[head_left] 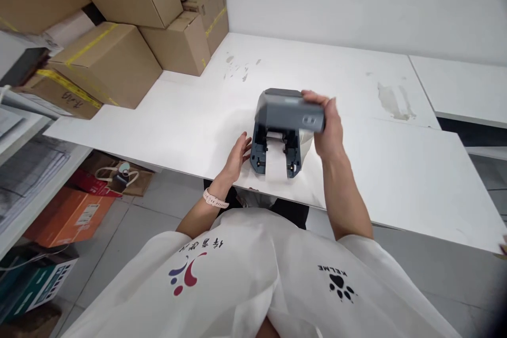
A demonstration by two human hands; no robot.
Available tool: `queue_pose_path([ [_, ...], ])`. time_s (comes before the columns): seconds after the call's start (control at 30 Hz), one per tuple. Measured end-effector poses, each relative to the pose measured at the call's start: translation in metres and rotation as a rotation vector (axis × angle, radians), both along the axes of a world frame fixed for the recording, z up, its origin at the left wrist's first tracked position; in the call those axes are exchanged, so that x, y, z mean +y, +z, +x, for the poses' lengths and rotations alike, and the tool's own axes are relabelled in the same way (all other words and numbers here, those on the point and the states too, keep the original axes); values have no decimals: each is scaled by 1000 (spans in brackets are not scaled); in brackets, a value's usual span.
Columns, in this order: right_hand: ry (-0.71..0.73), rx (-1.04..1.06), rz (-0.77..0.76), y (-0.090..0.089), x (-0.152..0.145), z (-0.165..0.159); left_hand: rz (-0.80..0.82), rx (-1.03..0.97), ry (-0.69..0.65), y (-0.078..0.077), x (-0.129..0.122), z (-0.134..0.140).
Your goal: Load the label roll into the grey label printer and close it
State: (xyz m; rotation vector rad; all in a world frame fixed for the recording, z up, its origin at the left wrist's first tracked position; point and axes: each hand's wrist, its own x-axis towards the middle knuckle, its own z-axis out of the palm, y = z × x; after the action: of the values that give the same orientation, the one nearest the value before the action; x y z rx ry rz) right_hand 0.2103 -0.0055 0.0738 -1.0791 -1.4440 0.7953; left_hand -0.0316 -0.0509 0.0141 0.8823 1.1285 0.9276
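Note:
A dark grey label printer (258,161) stands near the front edge of the white table, its inside exposed. A white paper strip (276,161) runs out over its front. My right hand (329,125) grips the right end of the printer's grey lid (289,114), which is raised over the body and slightly blurred. Whether the lid is still hinged at the back, I cannot tell. Beside the printer's left wall is my left hand (236,158), fingers stretched out and holding nothing; the fingertips are close to the casing, perhaps touching it.
Cardboard boxes (106,63) with yellow tape are stacked at the table's back left. A shelf (39,190) with papers stands at left. Below it are an orange box (69,216) and a paper bag (138,182) on the floor. The white wall (356,5) closes off the back.

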Motion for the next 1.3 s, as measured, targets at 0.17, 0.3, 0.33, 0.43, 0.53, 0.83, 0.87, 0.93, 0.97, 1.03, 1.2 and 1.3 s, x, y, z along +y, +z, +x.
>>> queue_pose_path([
  [0.17,30,-16,-34,-39,-57,-11,8,-33,22,12,-4,5],
  [0.3,13,37,-207,-50,-71,-14,24,-7,-12,16,-9,12],
  [0.33,4,60,-254,-50,-73,-14,39,1,-30,17,-11,13],
  [0.43,-12,144,-403,-51,-78,-14,73,1,-65,17,-13,15],
  [0.53,13,253,-539,-53,-82,-14,84,9,-71,16,-15,15],
  [0.83,22,354,-604,-64,-88,-20,179,86,-52,6,-14,16],
  [0.87,12,364,-593,-66,-88,-21,195,96,-41,5,-13,16],
  [0.93,-12,377,-578,-70,-88,-22,224,112,-44,2,-11,16],
  [0.97,-20,381,-578,-71,-87,-22,230,119,-54,1,-13,15],
  [1.03,-24,387,-585,-72,-87,-23,228,160,-38,-1,-21,12],
  [1.2,-43,385,-576,-72,-86,-25,133,392,173,-4,-67,1],
  [1.3,-57,381,-570,-74,-86,-26,-31,250,-80,0,-82,5],
])
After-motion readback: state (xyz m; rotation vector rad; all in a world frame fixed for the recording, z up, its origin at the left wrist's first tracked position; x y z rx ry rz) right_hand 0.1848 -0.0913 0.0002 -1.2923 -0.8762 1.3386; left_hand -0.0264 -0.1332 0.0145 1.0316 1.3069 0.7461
